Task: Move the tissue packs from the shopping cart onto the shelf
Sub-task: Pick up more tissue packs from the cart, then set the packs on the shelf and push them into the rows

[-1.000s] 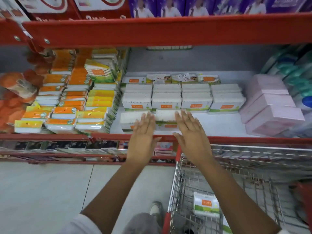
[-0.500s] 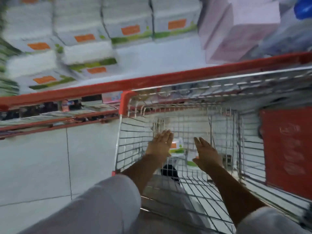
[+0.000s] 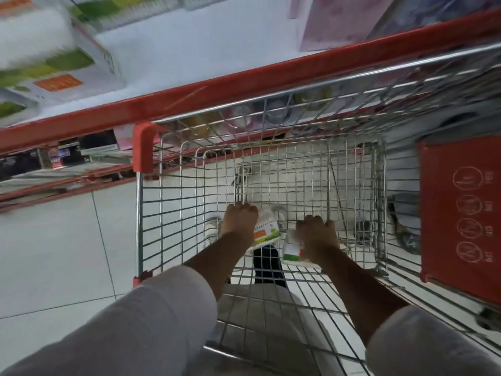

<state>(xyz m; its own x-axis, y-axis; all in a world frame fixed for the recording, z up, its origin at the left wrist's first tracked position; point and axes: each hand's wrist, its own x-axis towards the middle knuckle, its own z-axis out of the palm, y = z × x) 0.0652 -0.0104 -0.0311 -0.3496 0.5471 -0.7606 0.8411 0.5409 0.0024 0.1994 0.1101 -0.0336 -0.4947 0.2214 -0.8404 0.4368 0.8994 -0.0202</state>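
Observation:
Both arms reach down into the wire shopping cart (image 3: pixel 151 213). My left hand (image 3: pixel 240 221) is closed over a white tissue pack (image 3: pixel 267 230) with an orange and green label at the cart's bottom. My right hand (image 3: pixel 315 234) is closed over a second tissue pack (image 3: pixel 292 251) of the same kind beside it. Most of each pack is hidden under the hand. The white shelf (image 3: pixel 189 42) with its red front rail lies above the cart, with blurred tissue packs (image 3: pixel 54 74) at its left.
Pink packs (image 3: pixel 336 23) stand on the shelf at the upper right. A red plastic flap (image 3: pixel 461 213) with printed icons forms the cart's right side. Pale tiled floor (image 3: pixel 54 253) lies to the left. Lower shelf goods show beneath the red rail.
My view has swung from the shelf down into the cart. Both hands left the shelf, dropped to the cart's bottom and closed on a tissue pack each.

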